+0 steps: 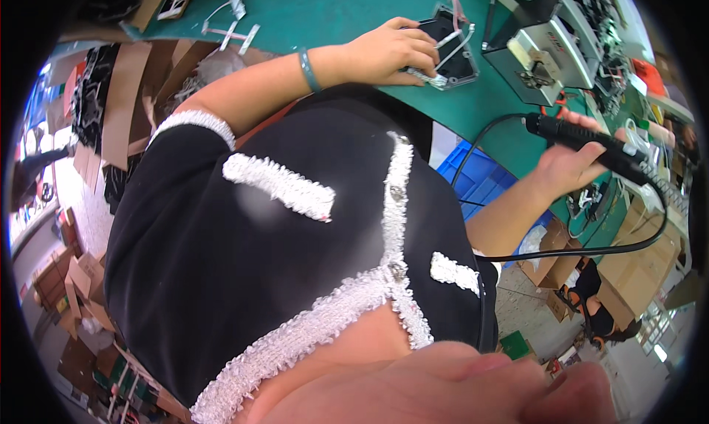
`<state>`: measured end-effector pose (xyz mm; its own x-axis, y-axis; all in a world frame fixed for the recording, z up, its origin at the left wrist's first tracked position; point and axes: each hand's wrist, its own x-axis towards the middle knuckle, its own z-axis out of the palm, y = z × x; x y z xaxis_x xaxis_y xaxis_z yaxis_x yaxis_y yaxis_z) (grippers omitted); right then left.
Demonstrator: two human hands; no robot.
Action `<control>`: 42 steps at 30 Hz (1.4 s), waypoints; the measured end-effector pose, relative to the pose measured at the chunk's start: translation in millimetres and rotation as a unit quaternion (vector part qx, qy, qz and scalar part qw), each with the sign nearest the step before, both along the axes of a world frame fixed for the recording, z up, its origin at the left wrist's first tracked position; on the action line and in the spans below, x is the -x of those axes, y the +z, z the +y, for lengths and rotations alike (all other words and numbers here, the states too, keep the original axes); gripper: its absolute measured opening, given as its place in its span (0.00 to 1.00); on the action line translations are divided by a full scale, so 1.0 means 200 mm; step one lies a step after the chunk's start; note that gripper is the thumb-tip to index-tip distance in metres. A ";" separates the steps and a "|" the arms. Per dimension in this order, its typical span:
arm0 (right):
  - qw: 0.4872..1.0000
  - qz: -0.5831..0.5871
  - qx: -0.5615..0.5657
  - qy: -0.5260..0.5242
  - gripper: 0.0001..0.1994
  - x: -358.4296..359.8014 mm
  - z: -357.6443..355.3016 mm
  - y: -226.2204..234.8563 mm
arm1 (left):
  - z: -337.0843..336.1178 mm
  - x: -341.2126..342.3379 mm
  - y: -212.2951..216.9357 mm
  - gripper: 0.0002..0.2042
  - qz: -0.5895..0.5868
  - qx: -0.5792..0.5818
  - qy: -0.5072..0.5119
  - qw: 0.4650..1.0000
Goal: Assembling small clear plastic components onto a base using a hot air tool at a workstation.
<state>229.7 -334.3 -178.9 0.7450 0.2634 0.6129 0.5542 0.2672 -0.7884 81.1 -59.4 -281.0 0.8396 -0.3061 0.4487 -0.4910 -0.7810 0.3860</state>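
On the green tabletop lies a black plastic housing [459, 58], shaped like a shallow tray, with white and pinkish wires [456, 46] running over it. The curled fingers of my left hand [402, 52] grip its near-left edge; the fingertips are partly hidden. Off to the right, my right hand [572, 162] is wrapped round a black electric screwdriver [583, 141], held in the air beyond the table's edge. A black cable [650, 236] hangs in a loop from the screwdriver. Its tip cannot be made out clearly.
A silver metal box-shaped device [550, 51] stands right of the housing, with black parts heaped behind it. Loose wires with white connectors [233, 34] lie at the table's far left. Blue crates [480, 180] sit below the table edge; cardboard boxes [639, 254] stand on the right.
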 end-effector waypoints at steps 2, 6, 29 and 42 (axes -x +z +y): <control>0.998 0.024 -0.055 -0.027 0.40 -0.07 0.12 0.09 | -0.03 0.00 0.00 0.10 0.023 0.008 0.006 1.000; 0.993 -0.036 -0.086 -0.076 0.42 -0.25 0.28 0.17 | -0.10 -0.01 -0.02 0.09 -0.003 0.020 0.065 0.998; 0.994 0.066 0.012 0.086 0.47 0.20 0.53 -0.08 | -0.12 0.00 -0.01 0.08 -0.006 0.047 0.081 0.996; 0.991 0.060 0.030 0.118 0.47 0.22 0.53 -0.09 | -0.14 -0.01 0.00 0.07 -0.007 0.049 0.080 0.996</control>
